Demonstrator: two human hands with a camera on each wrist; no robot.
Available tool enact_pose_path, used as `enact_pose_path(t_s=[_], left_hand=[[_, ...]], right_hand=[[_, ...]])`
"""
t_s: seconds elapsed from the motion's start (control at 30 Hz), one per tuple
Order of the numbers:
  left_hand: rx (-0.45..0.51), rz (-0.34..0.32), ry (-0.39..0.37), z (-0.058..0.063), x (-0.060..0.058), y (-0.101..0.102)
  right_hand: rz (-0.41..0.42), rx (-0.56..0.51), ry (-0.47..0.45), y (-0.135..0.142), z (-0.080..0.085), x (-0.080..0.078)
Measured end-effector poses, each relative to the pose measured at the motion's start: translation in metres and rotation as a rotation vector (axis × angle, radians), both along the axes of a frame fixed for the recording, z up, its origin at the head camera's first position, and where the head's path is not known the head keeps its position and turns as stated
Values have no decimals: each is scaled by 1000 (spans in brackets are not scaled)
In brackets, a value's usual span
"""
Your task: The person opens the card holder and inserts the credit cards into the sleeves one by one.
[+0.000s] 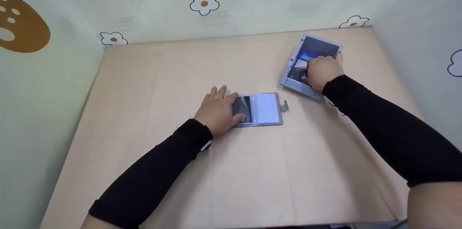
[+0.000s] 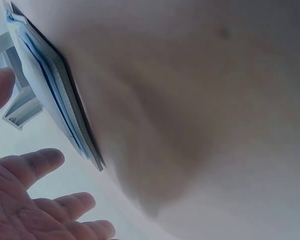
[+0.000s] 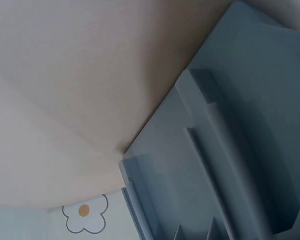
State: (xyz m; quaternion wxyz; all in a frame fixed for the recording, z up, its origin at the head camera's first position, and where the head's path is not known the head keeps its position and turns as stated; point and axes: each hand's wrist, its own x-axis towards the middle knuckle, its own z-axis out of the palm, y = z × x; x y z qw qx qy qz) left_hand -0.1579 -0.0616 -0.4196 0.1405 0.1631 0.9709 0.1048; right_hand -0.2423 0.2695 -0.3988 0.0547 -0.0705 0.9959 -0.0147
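Observation:
A grey card holder (image 1: pixel 267 109) lies opened flat on the table, with a dark card (image 1: pixel 242 108) in its left side and clear sleeves on the right. My left hand (image 1: pixel 218 113) rests at its left edge, fingers spread and thumb over the dark card. In the left wrist view the layered edge of the card holder (image 2: pixel 55 90) shows beside the left hand (image 2: pixel 25 205). My right hand (image 1: pixel 325 72) reaches down into a grey-blue tray (image 1: pixel 301 86) over several cards (image 1: pixel 301 64). Its fingertips are hidden, and I cannot tell whether they pinch a card.
The tray stands at an angle at the back right of the table (image 1: pixel 162 84); its ridged outer wall (image 3: pixel 175 165) fills much of the right wrist view. A strap with a snap (image 1: pixel 284 106) sticks out from the card holder. Flower-patterned walls (image 1: pixel 252 9) border the table.

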Motion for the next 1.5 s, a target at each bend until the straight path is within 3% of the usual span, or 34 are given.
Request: enact_pose_path(t_s=[0.27, 0.57, 0.83, 1.0, 1.2, 1.5], left_hand=[[5, -7, -8, 1, 1, 0], [9, -8, 2, 2, 1, 1], [34, -6, 31, 5, 2, 2], [66, 1, 51, 10, 3, 5], [164, 15, 83, 18, 5, 13], [414, 91, 26, 30, 5, 25]], right_hand=[[-62, -73, 27, 2, -2, -1], [-177, -331, 11, 5, 17, 6], [-280, -608, -4, 1, 45, 21], [-248, -780, -30, -24, 58, 40], [-202, -1025, -167, -61, 50, 57], [-161, -1163, -348, -92, 33, 67]])
